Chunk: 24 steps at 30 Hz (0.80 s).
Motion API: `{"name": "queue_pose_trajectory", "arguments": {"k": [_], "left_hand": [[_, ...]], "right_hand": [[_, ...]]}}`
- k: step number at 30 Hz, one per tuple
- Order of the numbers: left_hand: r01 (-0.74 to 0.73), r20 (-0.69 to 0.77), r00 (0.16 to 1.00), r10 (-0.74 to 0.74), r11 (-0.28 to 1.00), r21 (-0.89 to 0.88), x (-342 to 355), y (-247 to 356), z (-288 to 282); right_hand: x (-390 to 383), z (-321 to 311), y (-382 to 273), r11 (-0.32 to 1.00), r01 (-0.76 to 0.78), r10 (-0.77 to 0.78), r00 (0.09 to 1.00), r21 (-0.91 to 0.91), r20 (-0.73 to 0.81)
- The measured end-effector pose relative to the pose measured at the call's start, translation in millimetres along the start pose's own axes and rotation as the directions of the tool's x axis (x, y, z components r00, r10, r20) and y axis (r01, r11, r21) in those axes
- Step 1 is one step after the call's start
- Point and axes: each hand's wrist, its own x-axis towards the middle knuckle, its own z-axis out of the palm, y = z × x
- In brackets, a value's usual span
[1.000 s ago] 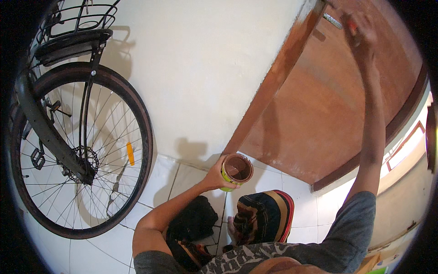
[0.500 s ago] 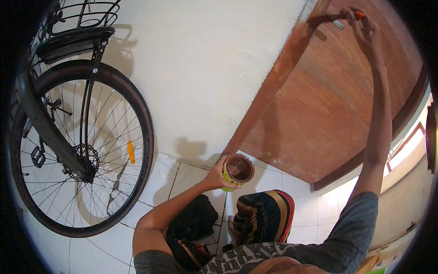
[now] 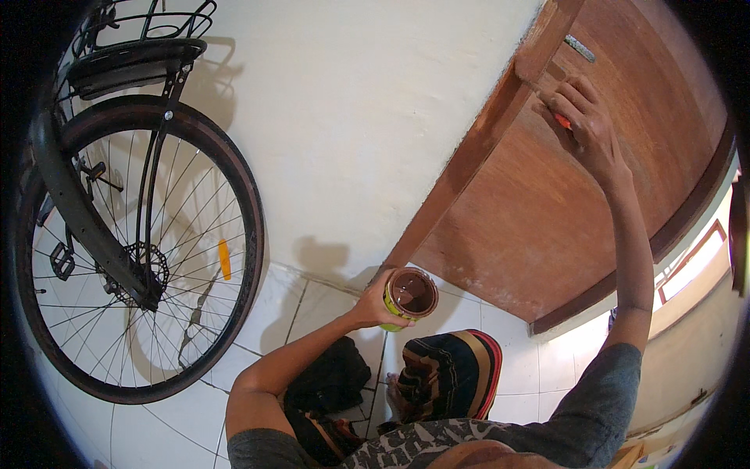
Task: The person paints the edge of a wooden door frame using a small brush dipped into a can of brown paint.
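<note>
Wide fisheye view from my head, looking steeply down and forward over my shirt [image 3: 445, 434] at lower edge. Left hand [image 3: 369, 306] close to lens, near centre; right hand [image 3: 582, 125] farther off, upper right. Wall [image 3: 351, 117] fills upper middle, bicycle wheel [image 3: 252, 242] left, door [image 3: 539, 211] right. Floor [image 3: 512, 356] seen from above. Black rim rounds corners.

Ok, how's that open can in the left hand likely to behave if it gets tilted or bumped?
The can would probably spill if tipped far, since its top is open and glossy brown contents show inside. It seems stiff, its rim looking round under the left hand's grip. The brown-coated rim might be slippery if wet.
</note>
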Motion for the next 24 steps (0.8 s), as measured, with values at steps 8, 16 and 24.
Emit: {"name": "queue_pose_trajectory", "arguments": {"k": [8, 16, 24], "left_hand": [[0.035, 0.008, 0.999, -0.035, 0.999, -0.012, -8.1, -4.7, -3.2], [0.003, 0.015, 1.0, -0.002, 1.0, -0.026, -0.1, -8.8, 2.5], [-0.006, 0.008, 1.0, 0.006, 1.0, -0.025, -2.0, -7.6, 0.4]], "right_hand": [[18.6, -5.7, 95.9, 0.862, -0.396, 0.458, 0.876, 0.317, -0.151], [33.4, -13.5, 103.8, 0.947, -0.011, -0.095, 0.946, -0.322, -0.311], [2.4, -1.3, 14.6, 0.999, 0.007, -0.008, 1.0, -0.044, -0.006]]}}
